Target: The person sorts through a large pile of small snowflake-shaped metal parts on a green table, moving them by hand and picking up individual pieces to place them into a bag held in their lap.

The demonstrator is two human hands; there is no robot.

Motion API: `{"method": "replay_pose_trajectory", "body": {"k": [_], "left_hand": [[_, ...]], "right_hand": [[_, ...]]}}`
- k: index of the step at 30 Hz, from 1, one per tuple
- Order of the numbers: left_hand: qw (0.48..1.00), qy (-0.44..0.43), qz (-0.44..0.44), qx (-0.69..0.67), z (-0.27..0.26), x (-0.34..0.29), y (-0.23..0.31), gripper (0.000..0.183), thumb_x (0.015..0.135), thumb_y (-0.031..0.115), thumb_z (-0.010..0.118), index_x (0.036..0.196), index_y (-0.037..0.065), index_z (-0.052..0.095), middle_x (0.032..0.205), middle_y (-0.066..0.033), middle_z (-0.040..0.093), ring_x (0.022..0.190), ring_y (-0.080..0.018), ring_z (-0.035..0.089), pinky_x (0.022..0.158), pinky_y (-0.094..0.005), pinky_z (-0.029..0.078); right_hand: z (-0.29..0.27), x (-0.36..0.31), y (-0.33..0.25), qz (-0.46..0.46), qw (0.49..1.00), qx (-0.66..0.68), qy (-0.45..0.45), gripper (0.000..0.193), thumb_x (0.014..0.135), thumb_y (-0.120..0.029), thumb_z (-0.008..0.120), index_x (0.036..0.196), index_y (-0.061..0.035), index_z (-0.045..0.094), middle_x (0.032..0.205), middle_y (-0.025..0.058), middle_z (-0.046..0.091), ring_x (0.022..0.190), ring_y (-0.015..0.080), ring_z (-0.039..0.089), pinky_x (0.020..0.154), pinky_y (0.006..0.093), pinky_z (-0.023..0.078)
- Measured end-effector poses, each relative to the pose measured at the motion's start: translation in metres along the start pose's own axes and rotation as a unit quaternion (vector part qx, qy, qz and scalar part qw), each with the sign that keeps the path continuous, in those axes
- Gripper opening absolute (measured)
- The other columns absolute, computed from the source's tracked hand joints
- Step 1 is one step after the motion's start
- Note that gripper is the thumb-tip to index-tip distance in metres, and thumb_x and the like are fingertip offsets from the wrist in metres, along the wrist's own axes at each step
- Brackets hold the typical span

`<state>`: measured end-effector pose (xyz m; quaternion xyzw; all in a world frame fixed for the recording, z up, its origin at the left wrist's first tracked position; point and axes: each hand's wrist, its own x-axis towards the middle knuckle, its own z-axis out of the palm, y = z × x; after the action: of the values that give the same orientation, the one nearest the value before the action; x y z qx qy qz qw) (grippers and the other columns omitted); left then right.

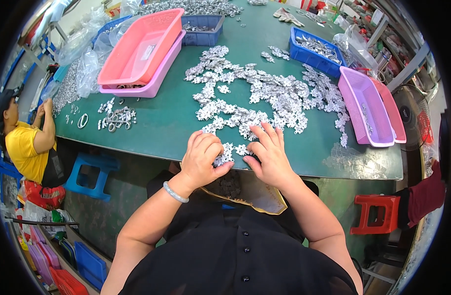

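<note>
Many small flat silver-grey metal parts (279,96), flower-like in outline, lie spread in clusters over the green table (156,118). At the near edge, my left hand (202,156) rests with bent fingers and its thumb held apart, beside a small heap of these parts (226,153). My right hand (268,156) lies to the right of that heap, fingers spread, fingertips at the near side of the larger pile. Its thumb is close to a few loose parts (242,149). Below the table edge, an open bag with a yellow rim (264,200) lies at my lap, with similar parts dimly visible inside.
Stacked pink baskets (137,54) stand at left, a blue bin of metal pieces (316,46) and a purple basket (365,108) at right. Rings and small fittings (118,118) lie left. A person in yellow (28,147) sits far left. A blue stool (91,174) and red stool (377,214) flank me.
</note>
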<state>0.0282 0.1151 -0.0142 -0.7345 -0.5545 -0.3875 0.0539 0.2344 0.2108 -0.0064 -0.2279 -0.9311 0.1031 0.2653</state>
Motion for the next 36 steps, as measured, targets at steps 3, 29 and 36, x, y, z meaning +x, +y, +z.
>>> {"method": "replay_pose_trajectory", "body": {"k": [3, 29, 36], "left_hand": [[1.000, 0.013, -0.001, -0.002, 0.002, 0.001, 0.001, 0.042, 0.061, 0.020, 0.083, 0.092, 0.007, 0.059, 0.097, -0.0102, 0.059, 0.098, -0.0309, 0.058, 0.097, -0.0483, 0.041], [1.000, 0.020, -0.008, 0.011, 0.001, 0.000, -0.002, 0.065, 0.065, 0.017, 0.081, 0.122, 0.001, 0.056, 0.098, -0.0114, 0.064, 0.098, -0.0319, 0.059, 0.095, -0.0467, 0.043], [1.000, -0.030, 0.003, 0.006, -0.005, 0.002, 0.000, 0.069, 0.068, 0.016, 0.079, 0.131, 0.002, 0.055, 0.111, -0.0132, 0.066, 0.108, -0.0336, 0.057, 0.099, -0.0480, 0.042]], "right_hand": [[0.002, 0.000, 0.001, -0.006, 1.000, -0.008, 0.008, 0.027, 0.079, -0.023, 0.075, 0.094, -0.0058, 0.061, 0.139, 0.0154, 0.047, 0.133, 0.0421, 0.035, 0.106, 0.0658, 0.025], [-0.012, 0.048, 0.008, -0.012, 0.993, 0.111, 0.032, 0.022, 0.075, -0.001, 0.071, 0.086, -0.0087, 0.053, 0.120, 0.0109, 0.059, 0.123, 0.0375, 0.047, 0.105, 0.0529, 0.033], [-0.132, 0.020, 0.145, 0.220, 0.945, 0.101, 0.221, 0.012, 0.084, -0.004, 0.068, 0.085, -0.0023, 0.056, 0.073, 0.0029, 0.057, 0.068, 0.0120, 0.052, 0.063, 0.0290, 0.045]]}}
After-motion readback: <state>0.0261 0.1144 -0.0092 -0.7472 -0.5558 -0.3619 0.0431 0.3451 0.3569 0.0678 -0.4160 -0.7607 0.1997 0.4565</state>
